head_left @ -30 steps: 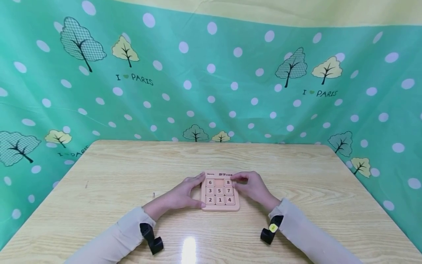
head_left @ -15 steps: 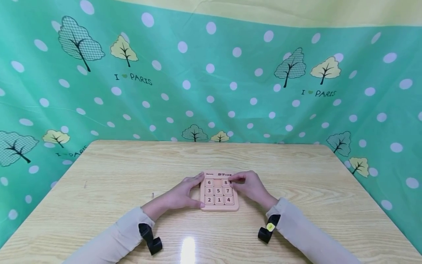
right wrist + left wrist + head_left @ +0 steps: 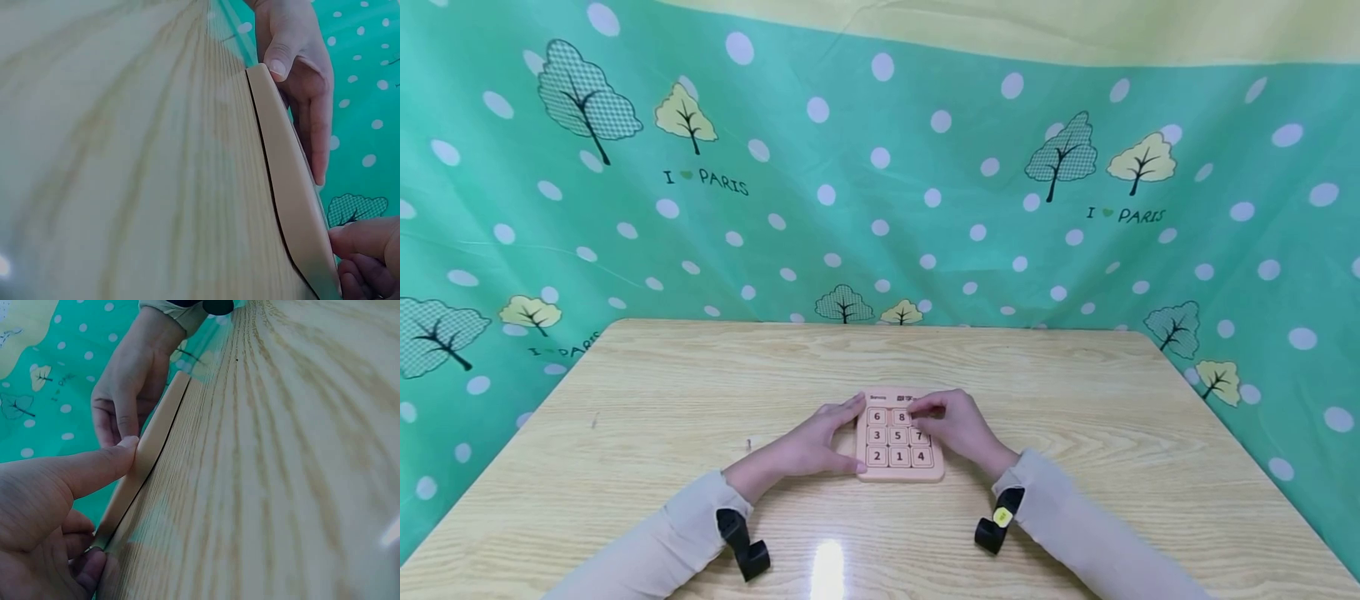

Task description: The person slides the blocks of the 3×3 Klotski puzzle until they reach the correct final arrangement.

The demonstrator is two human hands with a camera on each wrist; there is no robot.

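Observation:
A pink sliding number puzzle point(image 3: 898, 475) lies flat on the table, its square tiles in three rows. My left hand point(image 3: 816, 437) holds the board's left side, thumb at the near corner and fingers at the far one. In the left wrist view the left thumb point(image 3: 103, 469) presses the board's edge point(image 3: 147, 459). My right hand point(image 3: 958, 425) reaches over the right side, thumb and forefinger together at the right edge of the number 8 tile point(image 3: 901, 417), which sits in the top row's middle slot. The top right slot is hidden behind those fingers.
The light wood-grain table point(image 3: 700, 367) extends around the board. Behind it hangs a green dotted curtain point(image 3: 880, 192) with printed trees. Black wrist cameras hang from the left cuff point(image 3: 743, 546) and the right cuff point(image 3: 1000, 521).
The 8 tile has slid left from the top right slot to the top middle one, my right hand moving left with it. The left hand keeps its hold on the board.

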